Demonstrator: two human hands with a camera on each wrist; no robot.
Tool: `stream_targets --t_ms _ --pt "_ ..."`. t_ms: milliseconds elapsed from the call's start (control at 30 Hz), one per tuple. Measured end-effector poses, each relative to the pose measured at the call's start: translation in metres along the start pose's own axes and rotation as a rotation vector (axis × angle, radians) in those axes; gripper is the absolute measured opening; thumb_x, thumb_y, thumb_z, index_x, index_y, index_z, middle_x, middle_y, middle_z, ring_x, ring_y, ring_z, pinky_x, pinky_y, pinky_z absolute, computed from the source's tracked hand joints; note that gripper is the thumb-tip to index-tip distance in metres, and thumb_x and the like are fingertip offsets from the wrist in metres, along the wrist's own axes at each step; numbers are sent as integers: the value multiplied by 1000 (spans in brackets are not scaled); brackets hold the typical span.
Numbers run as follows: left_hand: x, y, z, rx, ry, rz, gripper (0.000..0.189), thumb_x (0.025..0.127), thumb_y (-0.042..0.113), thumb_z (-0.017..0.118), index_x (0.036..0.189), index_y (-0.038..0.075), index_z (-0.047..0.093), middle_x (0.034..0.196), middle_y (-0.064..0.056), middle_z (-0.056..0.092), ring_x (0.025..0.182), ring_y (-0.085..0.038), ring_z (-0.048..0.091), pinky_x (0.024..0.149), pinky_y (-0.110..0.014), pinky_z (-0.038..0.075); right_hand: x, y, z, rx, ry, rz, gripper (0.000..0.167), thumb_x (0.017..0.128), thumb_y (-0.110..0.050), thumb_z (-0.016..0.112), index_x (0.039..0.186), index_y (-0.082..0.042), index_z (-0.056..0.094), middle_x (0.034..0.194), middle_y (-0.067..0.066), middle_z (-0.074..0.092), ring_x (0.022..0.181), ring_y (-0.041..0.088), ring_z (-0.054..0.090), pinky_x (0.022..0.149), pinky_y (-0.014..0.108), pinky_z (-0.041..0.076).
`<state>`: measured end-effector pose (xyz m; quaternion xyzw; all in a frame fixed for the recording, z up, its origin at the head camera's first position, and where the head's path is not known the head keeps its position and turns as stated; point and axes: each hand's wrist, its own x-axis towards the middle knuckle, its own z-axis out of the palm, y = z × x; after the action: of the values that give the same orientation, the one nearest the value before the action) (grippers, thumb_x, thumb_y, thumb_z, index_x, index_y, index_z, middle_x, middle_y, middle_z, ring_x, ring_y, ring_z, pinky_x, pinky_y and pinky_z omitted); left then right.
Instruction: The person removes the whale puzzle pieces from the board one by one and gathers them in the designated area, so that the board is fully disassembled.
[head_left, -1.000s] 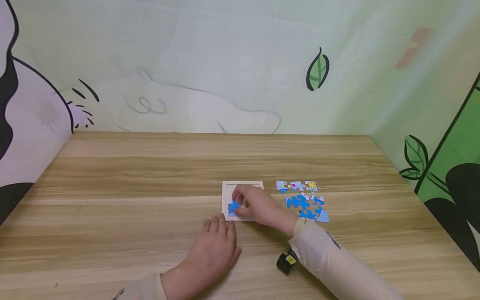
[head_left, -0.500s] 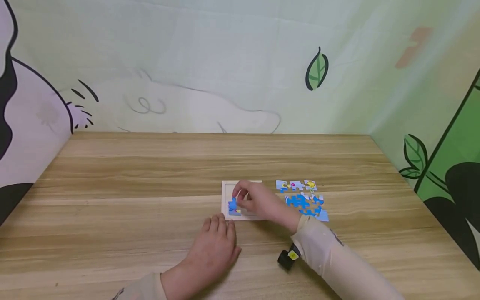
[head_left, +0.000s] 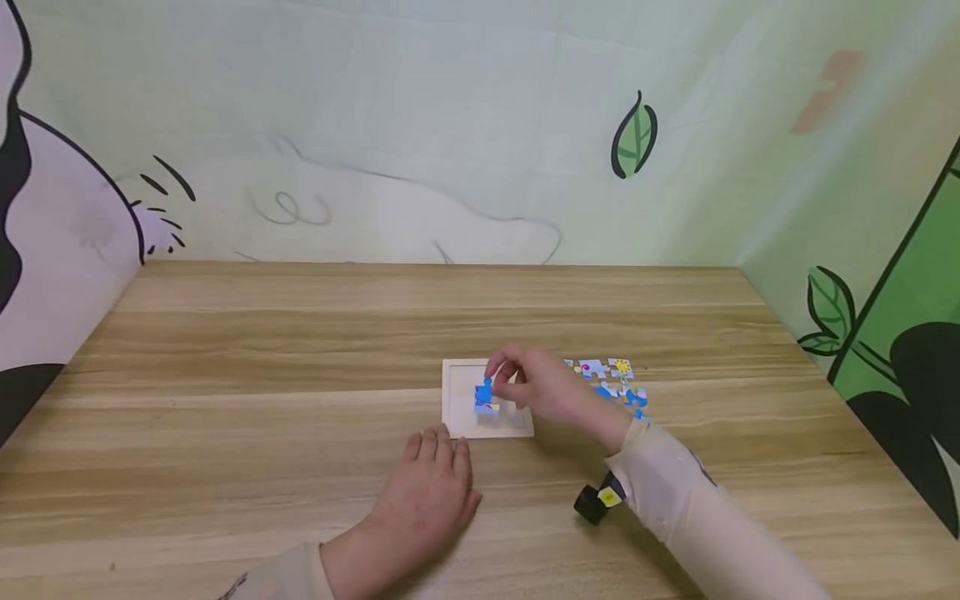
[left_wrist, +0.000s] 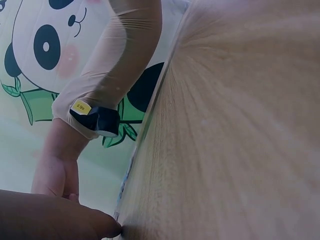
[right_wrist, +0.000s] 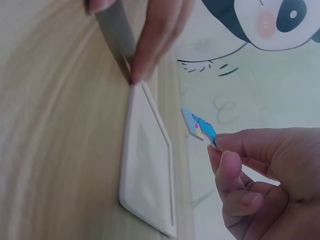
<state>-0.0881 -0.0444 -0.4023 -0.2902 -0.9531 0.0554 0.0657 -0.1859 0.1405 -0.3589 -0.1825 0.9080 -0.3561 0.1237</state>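
My right hand (head_left: 551,390) pinches a blue jigsaw piece (head_left: 483,398) between thumb and fingertips. In the right wrist view the piece (right_wrist: 197,125) is raised above the shallow pale puzzle tray (right_wrist: 150,160), apart from it. The tray (head_left: 447,396) lies flat on the table, its pale base showing around the piece. With fingers stretched out, my left hand (head_left: 427,492) rests palm down on the table. Its fingertips touch the tray's near left corner. Only part of the left hand (left_wrist: 55,217) shows in the left wrist view.
Several loose jigsaw pieces (head_left: 592,368) lie right of the tray, partly hidden by my right hand and forearm. A black wrist camera (head_left: 592,503) hangs under the right sleeve. Behind the wooden table (head_left: 262,350) stands a printed wall covering (head_left: 450,125).
My right hand has lifted the blue piece from the tray's near left corner and moved it right, toward the tray's middle. My left hand has stayed put.
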Motion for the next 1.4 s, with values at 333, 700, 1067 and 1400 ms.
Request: stream_targets --t_ms 333,700,1067,1400 --pt "-1 0 -1 35 -9 15 62 93 49 53 128 -2 57 128 -26 59 120 -35 57 105 -44 46 -13 11 -24 27 -11 -40 11 92 -8 61 102 -7 61 88 8 62 64 15 54 59 24 51" --pt "-1 -1 0 74 24 31 60 93 49 54 125 -1 59 125 -24 61 119 -33 59 104 -43 47 -29 33 -36 22 -19 -103 11 89 -4 63 100 -2 63 82 8 60 60 13 49 52 19 42" --pt "-1 -1 1 74 42 27 59 92 49 55 123 -1 60 123 -23 63 117 -31 59 102 -42 47 -45 55 -38 18 -61 -49 11 90 -3 61 100 -1 60 83 8 58 59 14 52 54 23 50" --pt "-1 0 2 88 62 29 59 90 49 57 122 0 61 121 -23 63 116 -30 60 101 -41 48 -54 72 -41 6 -78 -22 13 89 -6 64 101 -3 60 83 6 58 59 13 53 53 22 48"
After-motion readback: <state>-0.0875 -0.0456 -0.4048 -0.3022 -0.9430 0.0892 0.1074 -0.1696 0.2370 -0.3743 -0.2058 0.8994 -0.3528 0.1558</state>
